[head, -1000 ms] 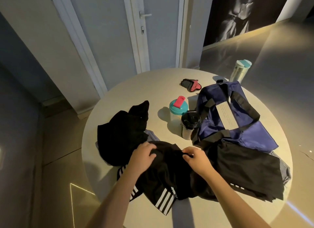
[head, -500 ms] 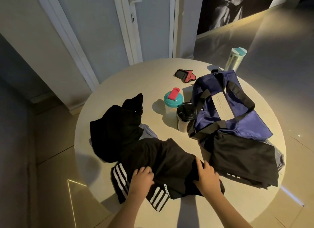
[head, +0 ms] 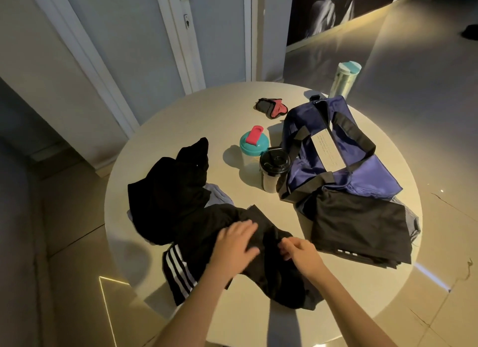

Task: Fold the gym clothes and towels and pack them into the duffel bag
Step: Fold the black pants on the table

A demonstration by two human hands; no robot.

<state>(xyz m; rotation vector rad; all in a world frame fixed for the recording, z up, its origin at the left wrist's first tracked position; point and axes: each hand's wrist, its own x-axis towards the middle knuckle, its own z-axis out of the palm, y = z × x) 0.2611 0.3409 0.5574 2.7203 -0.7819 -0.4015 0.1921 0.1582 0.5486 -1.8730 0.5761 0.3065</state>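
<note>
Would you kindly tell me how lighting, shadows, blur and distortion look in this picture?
Head view: warm light from the right, the teal-lidded shaker casting its shadow leftward on the table; left hand motion-blurred, right hand sharper; black striped garment loses detail; door frame verticals splay, wide-angle distortion.

On the worktop [head: 181,119] we have the shorts [head: 279,282] nearest us, at the front edge. A heap of clothes [head: 168,196] sits left of them and further back, touching them. To our right a folded garment [head: 362,230] lies against the near end of the bag [head: 362,181], which stretches away behind it. A cup [head: 274,170] stands just left of the bag, with a shaker [head: 250,146] just behind it. The gloves [head: 271,108] lie further back, and a bottle [head: 344,80] stands behind the bag at the far rim.
</note>
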